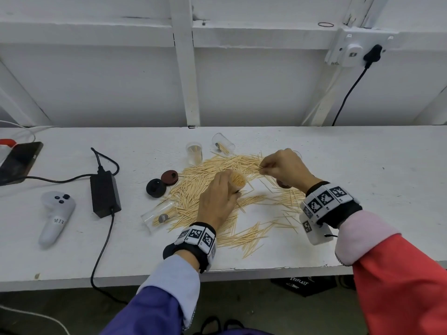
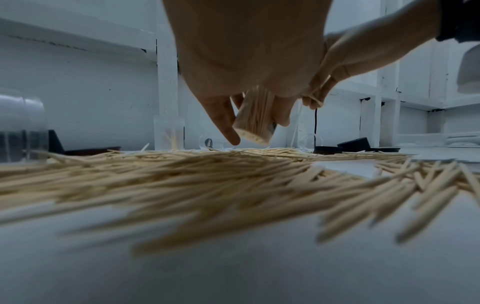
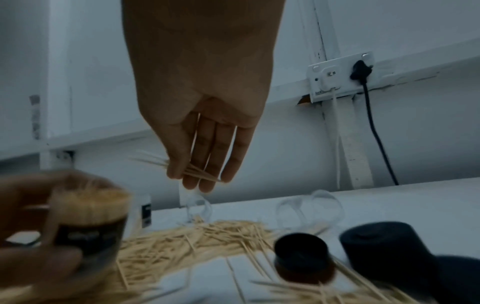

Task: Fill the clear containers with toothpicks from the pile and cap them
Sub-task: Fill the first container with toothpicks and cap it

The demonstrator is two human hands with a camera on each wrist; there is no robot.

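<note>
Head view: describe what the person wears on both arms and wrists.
The left hand is bare; its wrist carries a black band of white square tiles with black fiducial markers, above a pale blue cuff and purple sleeve. The right hand is bare too, with a like band plus a white boxy unit, a pink cuff and red sleeve.

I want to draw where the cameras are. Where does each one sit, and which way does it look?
Head: on the person's head, looking forward and down at the toothpick pile; both forearms and hands show.
Left wrist: low over the pile, looking along the left hand gripping the full container.
Right wrist: looks along the right hand pinching toothpicks.
Shared: all three show the full container.
</note>
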